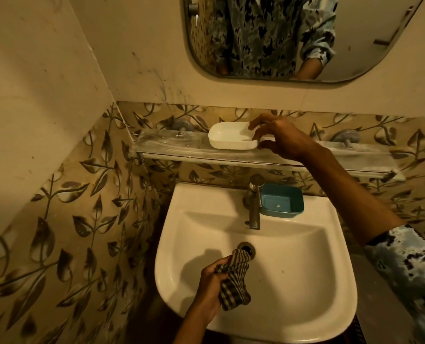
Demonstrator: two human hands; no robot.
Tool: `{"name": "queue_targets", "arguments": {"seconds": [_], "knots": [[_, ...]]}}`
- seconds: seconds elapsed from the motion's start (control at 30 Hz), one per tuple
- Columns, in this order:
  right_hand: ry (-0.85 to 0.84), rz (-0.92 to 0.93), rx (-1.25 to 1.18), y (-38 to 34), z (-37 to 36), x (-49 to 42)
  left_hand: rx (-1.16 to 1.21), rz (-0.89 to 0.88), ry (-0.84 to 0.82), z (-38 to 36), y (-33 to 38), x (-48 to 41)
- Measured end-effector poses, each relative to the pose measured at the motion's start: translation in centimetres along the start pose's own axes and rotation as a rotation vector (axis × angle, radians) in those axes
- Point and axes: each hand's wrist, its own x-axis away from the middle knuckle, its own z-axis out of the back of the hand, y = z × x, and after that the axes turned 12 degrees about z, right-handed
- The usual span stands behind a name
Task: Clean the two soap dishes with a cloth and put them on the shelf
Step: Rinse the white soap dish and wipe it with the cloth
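A white soap dish (227,136) sits on the glass shelf (171,147) under the mirror. My right hand (278,139) pinches the dish's right end, fingers over its rim and thumb below. A blue soap dish (282,201) stands on the back rim of the sink, right of the tap, with a small pale speck inside. My left hand (210,286) is low over the basin and grips a bunched striped cloth (235,281).
The white sink (330,281) fills the lower middle, with a metal tap (255,202) at its back and a drain (247,248). A mirror (355,33) hangs above the shelf. Leaf-patterned tiled walls close in at the left and behind.
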Motion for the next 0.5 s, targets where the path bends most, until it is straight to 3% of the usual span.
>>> {"name": "queue_targets", "arguments": {"seconds": [0.33,0.5], "knots": [[-0.021,-0.050,-0.003,0.53,-0.32,0.15,-0.018,0.003,-0.020,-0.61,0.48,-0.08],[0.064,-0.087,-0.065,0.16,-0.25,0.49,-0.010,0.012,-0.027,-0.96,0.62,-0.04]]}}
